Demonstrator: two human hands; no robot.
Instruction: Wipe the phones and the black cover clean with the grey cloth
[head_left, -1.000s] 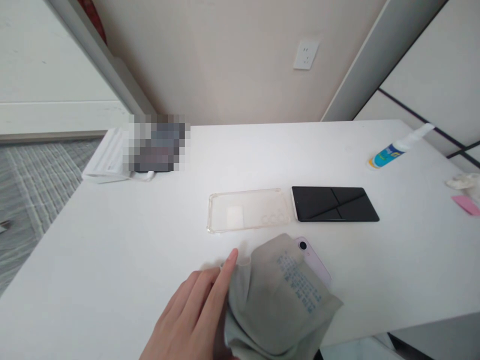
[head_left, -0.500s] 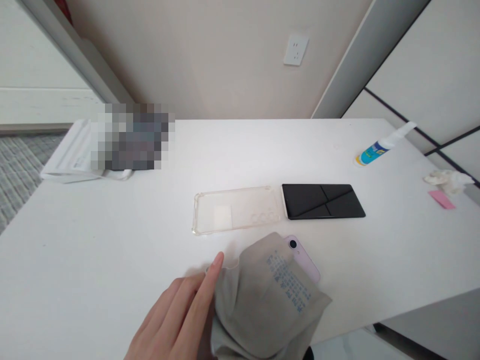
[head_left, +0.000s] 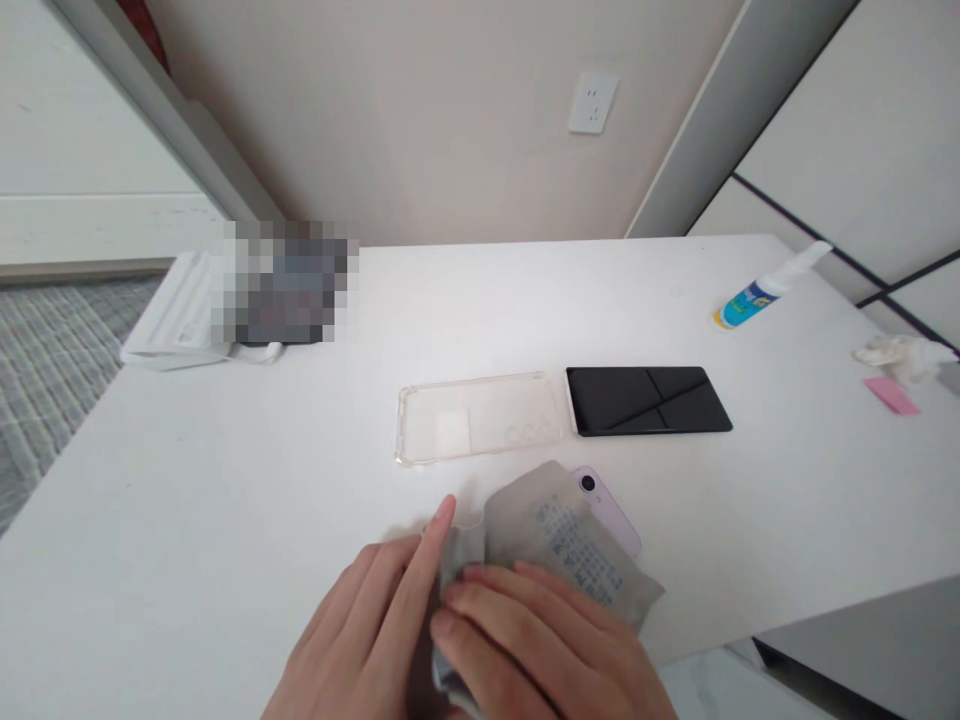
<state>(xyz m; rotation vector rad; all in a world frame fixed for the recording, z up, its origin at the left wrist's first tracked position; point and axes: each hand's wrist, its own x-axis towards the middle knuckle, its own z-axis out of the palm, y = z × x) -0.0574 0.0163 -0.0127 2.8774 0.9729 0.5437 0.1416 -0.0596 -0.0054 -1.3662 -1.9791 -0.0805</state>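
Observation:
A light purple phone (head_left: 616,515) lies with its camera end showing at a slant. The rest of it is covered by a grey cloth (head_left: 517,510) with blue printed lettering. My left hand (head_left: 367,625) is at the near left end, fingers bent round the covered phone and index finger stretched along its edge; its fingertips are partly hidden. My right hand (head_left: 544,640) lies over the cloth with its fingers curled together, gripping the fabric against the phone. Beyond them lie a clear phone case (head_left: 487,415) and a black-screened phone (head_left: 649,400), side by side.
On the white table (head_left: 225,520), a blue-labelled spray bottle (head_left: 750,303) lies at the back right. Near the right edge are a crumpled tissue (head_left: 900,355) and a pink slip (head_left: 891,395). A white packet (head_left: 176,320) lies at the back left beside a blurred dark item (head_left: 289,295).
My right hand has come in from below and taken hold of the cloth. The left hand keeps its grip. The whole view has shifted slightly.

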